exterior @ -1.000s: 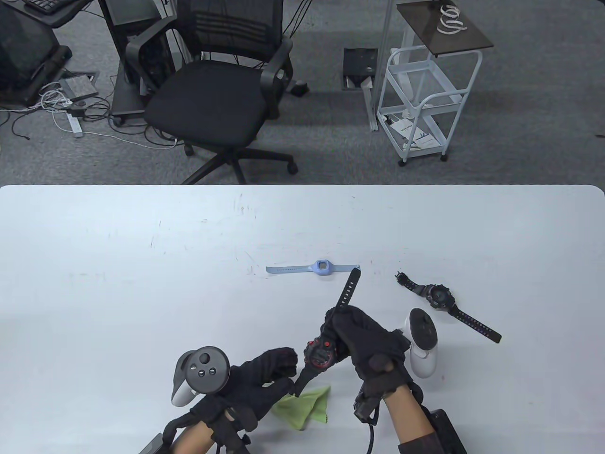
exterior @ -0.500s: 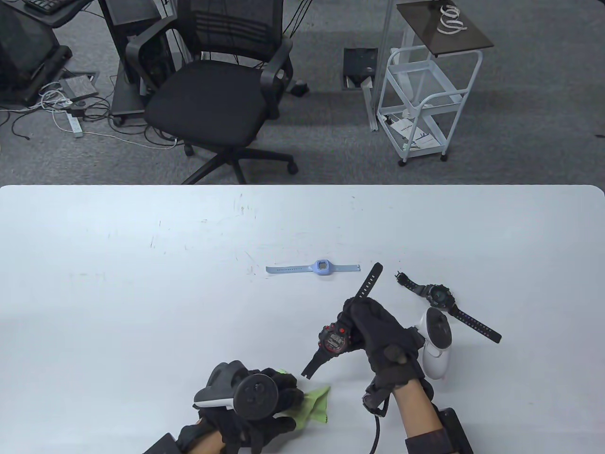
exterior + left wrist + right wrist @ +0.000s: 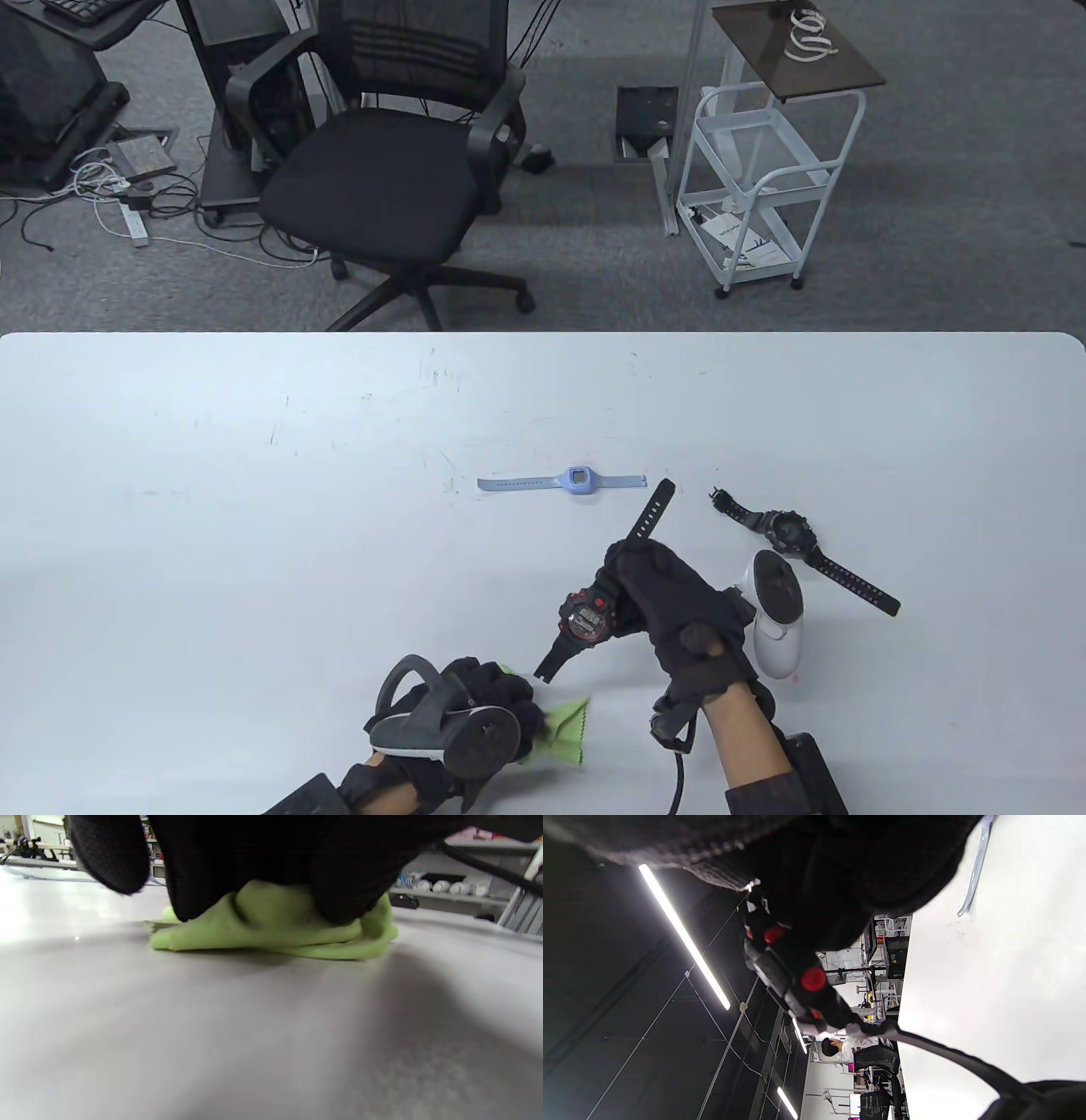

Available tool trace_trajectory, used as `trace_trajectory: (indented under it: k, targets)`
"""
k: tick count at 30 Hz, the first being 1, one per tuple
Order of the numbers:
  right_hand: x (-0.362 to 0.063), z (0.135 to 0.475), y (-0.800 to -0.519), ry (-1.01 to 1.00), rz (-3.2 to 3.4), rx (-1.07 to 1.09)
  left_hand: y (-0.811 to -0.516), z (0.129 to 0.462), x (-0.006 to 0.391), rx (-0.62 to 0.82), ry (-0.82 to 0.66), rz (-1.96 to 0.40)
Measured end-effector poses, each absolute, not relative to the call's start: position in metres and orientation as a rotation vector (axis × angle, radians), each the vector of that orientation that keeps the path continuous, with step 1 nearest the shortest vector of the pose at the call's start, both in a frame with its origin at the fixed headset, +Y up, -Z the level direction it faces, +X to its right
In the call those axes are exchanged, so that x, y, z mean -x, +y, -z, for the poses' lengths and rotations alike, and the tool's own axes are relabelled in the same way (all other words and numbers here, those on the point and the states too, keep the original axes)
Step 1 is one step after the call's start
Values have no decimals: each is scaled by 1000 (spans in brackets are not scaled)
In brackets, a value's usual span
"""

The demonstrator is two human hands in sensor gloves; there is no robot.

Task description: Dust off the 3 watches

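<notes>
The right hand (image 3: 670, 607) gripped the chunky black digital watch with red buttons (image 3: 585, 615) by its upper strap, raised off the white table (image 3: 254, 509), its long axis slanting from far-right to near-left. The crumpled lime-green microfibre cloth (image 3: 562, 730) lay just near-left of the watch's lower strap tip, under the left hand (image 3: 484, 705), whose fingers curled down onto it, pinching it against the tabletop; that hand was plainly the nearer. A slim pale-blue watch (image 3: 564, 480) and a second black watch (image 3: 802, 548) lay flat farther back. A black office chair (image 3: 382, 170) stood beyond on grey carpet.
</notes>
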State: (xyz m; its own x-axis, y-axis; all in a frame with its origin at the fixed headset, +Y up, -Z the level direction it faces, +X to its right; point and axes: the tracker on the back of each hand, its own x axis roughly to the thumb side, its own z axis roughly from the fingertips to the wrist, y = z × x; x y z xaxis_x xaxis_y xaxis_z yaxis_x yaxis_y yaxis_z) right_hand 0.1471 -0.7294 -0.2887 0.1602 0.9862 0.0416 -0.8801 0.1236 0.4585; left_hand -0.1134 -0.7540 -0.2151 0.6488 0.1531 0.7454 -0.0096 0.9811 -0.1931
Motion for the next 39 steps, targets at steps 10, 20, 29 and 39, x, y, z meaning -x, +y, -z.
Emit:
trace_trajectory:
  k: [10, 20, 29, 39]
  targets:
    - [-152, 290, -725, 269, -1276, -450, -734, 252, 187, 290, -609, -864]
    - [-145, 287, -723, 291, -1301, -495, -732, 261, 211, 287, -596, -1229]
    - [-131, 283, -725, 329, -1360, -527, -740, 252, 191, 286, -594, -1346]
    - [-115, 276, -729, 291, -1412, -487, -748, 237, 163, 316, -560, -1460]
